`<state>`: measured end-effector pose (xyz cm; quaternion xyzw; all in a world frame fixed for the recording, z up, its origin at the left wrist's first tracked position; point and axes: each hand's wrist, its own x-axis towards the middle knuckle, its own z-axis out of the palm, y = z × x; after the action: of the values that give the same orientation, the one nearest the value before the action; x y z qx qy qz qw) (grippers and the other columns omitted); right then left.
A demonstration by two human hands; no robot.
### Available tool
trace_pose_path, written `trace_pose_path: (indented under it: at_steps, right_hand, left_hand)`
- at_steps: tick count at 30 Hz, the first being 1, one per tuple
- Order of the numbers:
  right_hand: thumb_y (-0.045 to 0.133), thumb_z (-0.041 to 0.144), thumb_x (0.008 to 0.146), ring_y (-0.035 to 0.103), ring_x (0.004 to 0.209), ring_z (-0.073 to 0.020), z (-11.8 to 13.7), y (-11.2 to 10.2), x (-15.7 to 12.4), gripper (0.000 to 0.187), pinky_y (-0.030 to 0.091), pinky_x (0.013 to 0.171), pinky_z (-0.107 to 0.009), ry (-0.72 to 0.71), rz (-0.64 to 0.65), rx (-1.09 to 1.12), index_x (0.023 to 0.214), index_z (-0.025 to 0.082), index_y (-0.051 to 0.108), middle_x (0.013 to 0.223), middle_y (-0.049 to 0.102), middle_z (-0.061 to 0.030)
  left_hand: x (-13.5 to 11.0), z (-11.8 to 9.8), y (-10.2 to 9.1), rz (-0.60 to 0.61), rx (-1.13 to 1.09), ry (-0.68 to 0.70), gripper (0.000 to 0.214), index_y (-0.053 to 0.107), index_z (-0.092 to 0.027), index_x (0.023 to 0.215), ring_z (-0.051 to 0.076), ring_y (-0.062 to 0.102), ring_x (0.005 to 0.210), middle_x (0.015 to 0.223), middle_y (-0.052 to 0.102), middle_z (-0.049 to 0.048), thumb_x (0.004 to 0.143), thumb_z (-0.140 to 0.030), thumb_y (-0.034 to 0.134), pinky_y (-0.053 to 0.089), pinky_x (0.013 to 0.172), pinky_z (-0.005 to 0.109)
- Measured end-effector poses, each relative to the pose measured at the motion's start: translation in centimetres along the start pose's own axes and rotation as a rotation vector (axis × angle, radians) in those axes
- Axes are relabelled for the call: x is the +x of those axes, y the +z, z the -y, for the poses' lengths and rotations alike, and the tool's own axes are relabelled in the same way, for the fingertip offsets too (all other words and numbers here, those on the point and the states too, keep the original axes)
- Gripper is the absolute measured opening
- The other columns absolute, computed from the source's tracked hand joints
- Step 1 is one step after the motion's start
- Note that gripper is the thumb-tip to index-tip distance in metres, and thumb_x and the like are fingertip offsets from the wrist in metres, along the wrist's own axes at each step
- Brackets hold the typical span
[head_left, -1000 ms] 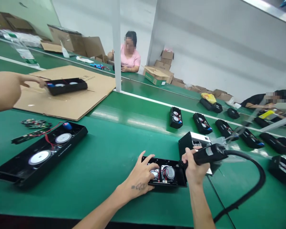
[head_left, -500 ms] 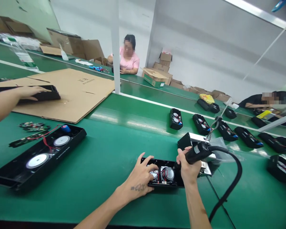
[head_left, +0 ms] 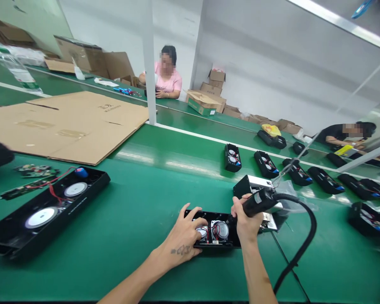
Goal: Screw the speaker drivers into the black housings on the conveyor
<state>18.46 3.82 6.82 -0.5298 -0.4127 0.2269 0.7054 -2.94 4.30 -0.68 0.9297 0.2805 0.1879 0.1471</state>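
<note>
In the head view, a black speaker box (head_left: 222, 245) lies on the green bench with its inside facing up. Two round drivers and red and black wires show in it. My left hand (head_left: 184, 233) grips its left end, fingers over the far wall and thumb along the near side. My right hand (head_left: 249, 223) is wrapped round a black electric screwdriver (head_left: 259, 203), which slants down toward the box's right part. Its tip is hidden behind my hand. From the tool a thick cable (head_left: 310, 236) curves down to the right.
A black and white device (head_left: 256, 182) stands just behind my right hand. On the left lie a longer open speaker housing (head_left: 91, 190), circuit boards (head_left: 34, 171) and flat cardboard (head_left: 114, 122). Several open speaker boxes (head_left: 266, 164) line the right. Two co-workers sit across the bench.
The view has shifted slightly to the right. Another person's hand has left the picture, and a dark housing has come off the cardboard to the left edge. My hands keep their holds.
</note>
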Motion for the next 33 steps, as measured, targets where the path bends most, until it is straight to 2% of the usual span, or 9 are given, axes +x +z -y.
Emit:
trace_pose_path:
  at_steps: [5,10,13,17,19,22,27,29,33]
  right_hand:
    - [0.087,0.044,0.083,0.052,0.042,-0.0116,-0.2,0.4,0.0,0.043,0.045,0.046,-0.028,0.009,0.022,-0.001,0.103,0.023,0.055,0.059,0.058,0.0104]
    - [0.088,0.038,0.083,0.05,0.043,-0.0101,1.1,-1.1,-0.4,0.039,0.044,0.048,-0.027,0.009,0.015,0.002,0.102,0.023,0.057,0.057,0.057,0.0109]
    - [0.085,0.033,0.087,0.046,0.045,-0.0096,3.5,-3.5,-0.5,0.039,0.042,0.049,-0.026,-0.027,-0.048,0.141,0.113,0.025,0.058,0.057,0.053,0.0125]
    - [0.083,0.036,0.088,0.044,0.049,-0.0097,6.5,-8.3,0.7,0.051,0.044,0.053,-0.026,-0.155,-0.222,0.235,0.131,0.027,0.058,0.059,0.052,0.0115]
    - [0.087,0.033,0.085,0.046,0.05,-0.0102,6.7,-10.3,1.9,0.051,0.046,0.054,-0.026,-0.175,-0.333,0.157,0.128,0.025,0.061,0.058,0.054,0.0107]
    - [0.091,0.03,0.079,0.047,0.048,-0.0107,5.4,-11.5,4.0,0.048,0.045,0.053,-0.027,-0.197,-0.412,0.083,0.117,0.023,0.062,0.056,0.056,0.0107]
    - [0.089,0.043,0.081,0.051,0.044,-0.0118,2.5,-10.7,6.4,0.046,0.046,0.053,-0.03,-0.193,-0.317,-0.058,0.107,0.023,0.057,0.055,0.057,0.0118]
    - [0.089,0.045,0.081,0.051,0.043,-0.0118,2.1,-10.5,6.8,0.045,0.046,0.053,-0.029,-0.162,-0.271,-0.094,0.103,0.023,0.057,0.054,0.058,0.0112]
    - [0.091,0.044,0.08,0.05,0.041,-0.0115,2.3,-10.9,6.2,0.045,0.042,0.048,-0.027,-0.09,-0.158,-0.131,0.103,0.02,0.061,0.052,0.058,0.0096]
  left_hand:
    - [-0.2,0.2,0.4,-0.025,-0.014,0.008,0.024,0.083,-0.028,0.085,0.041,0.044,0.148,0.136,0.072,-0.0005,0.076,-0.047,0.093,0.009,0.129,0.071]
    - [0.0,0.0,0.4,-0.03,-0.019,0.003,0.023,0.083,-0.026,0.083,0.042,0.045,0.147,0.134,0.073,0.0002,0.074,-0.044,0.094,0.01,0.129,0.071]
    - [-0.3,0.6,0.2,-0.028,-0.001,0.039,0.025,0.082,-0.026,0.085,0.043,0.044,0.148,0.133,0.073,0.0005,0.077,-0.047,0.094,0.011,0.129,0.071]
    - [-1.2,1.7,-0.6,-0.035,0.035,0.074,0.033,0.081,-0.025,0.087,0.043,0.046,0.148,0.132,0.073,0.0017,0.072,-0.05,0.098,0.01,0.131,0.071]
    - [-1.4,1.5,-1.2,-0.077,0.044,0.075,0.038,0.078,-0.024,0.088,0.043,0.046,0.149,0.131,0.073,0.003,0.069,-0.049,0.1,0.007,0.132,0.071]
    - [-0.9,-0.5,-2.1,-0.116,0.031,0.081,0.036,0.072,-0.023,0.098,0.04,0.049,0.149,0.127,0.073,0.0039,0.078,-0.042,0.096,0.01,0.134,0.07]
    - [1.5,-4.3,-1.2,-0.084,0.078,0.062,0.047,0.068,-0.024,0.11,0.035,0.065,0.131,0.105,0.077,0.0012,0.078,-0.041,0.097,0.03,0.13,0.067]
    - [2.3,-4.6,-0.2,-0.099,0.116,0.051,0.043,0.071,-0.023,0.101,0.032,0.07,0.12,0.092,0.076,-0.0004,0.075,-0.044,0.098,0.037,0.127,0.063]
    - [2.8,-4.1,1.1,-0.121,0.211,0.004,0.045,0.075,-0.023,0.09,0.03,0.071,0.101,0.093,0.077,0.0015,0.07,-0.056,0.098,0.047,0.116,0.06]
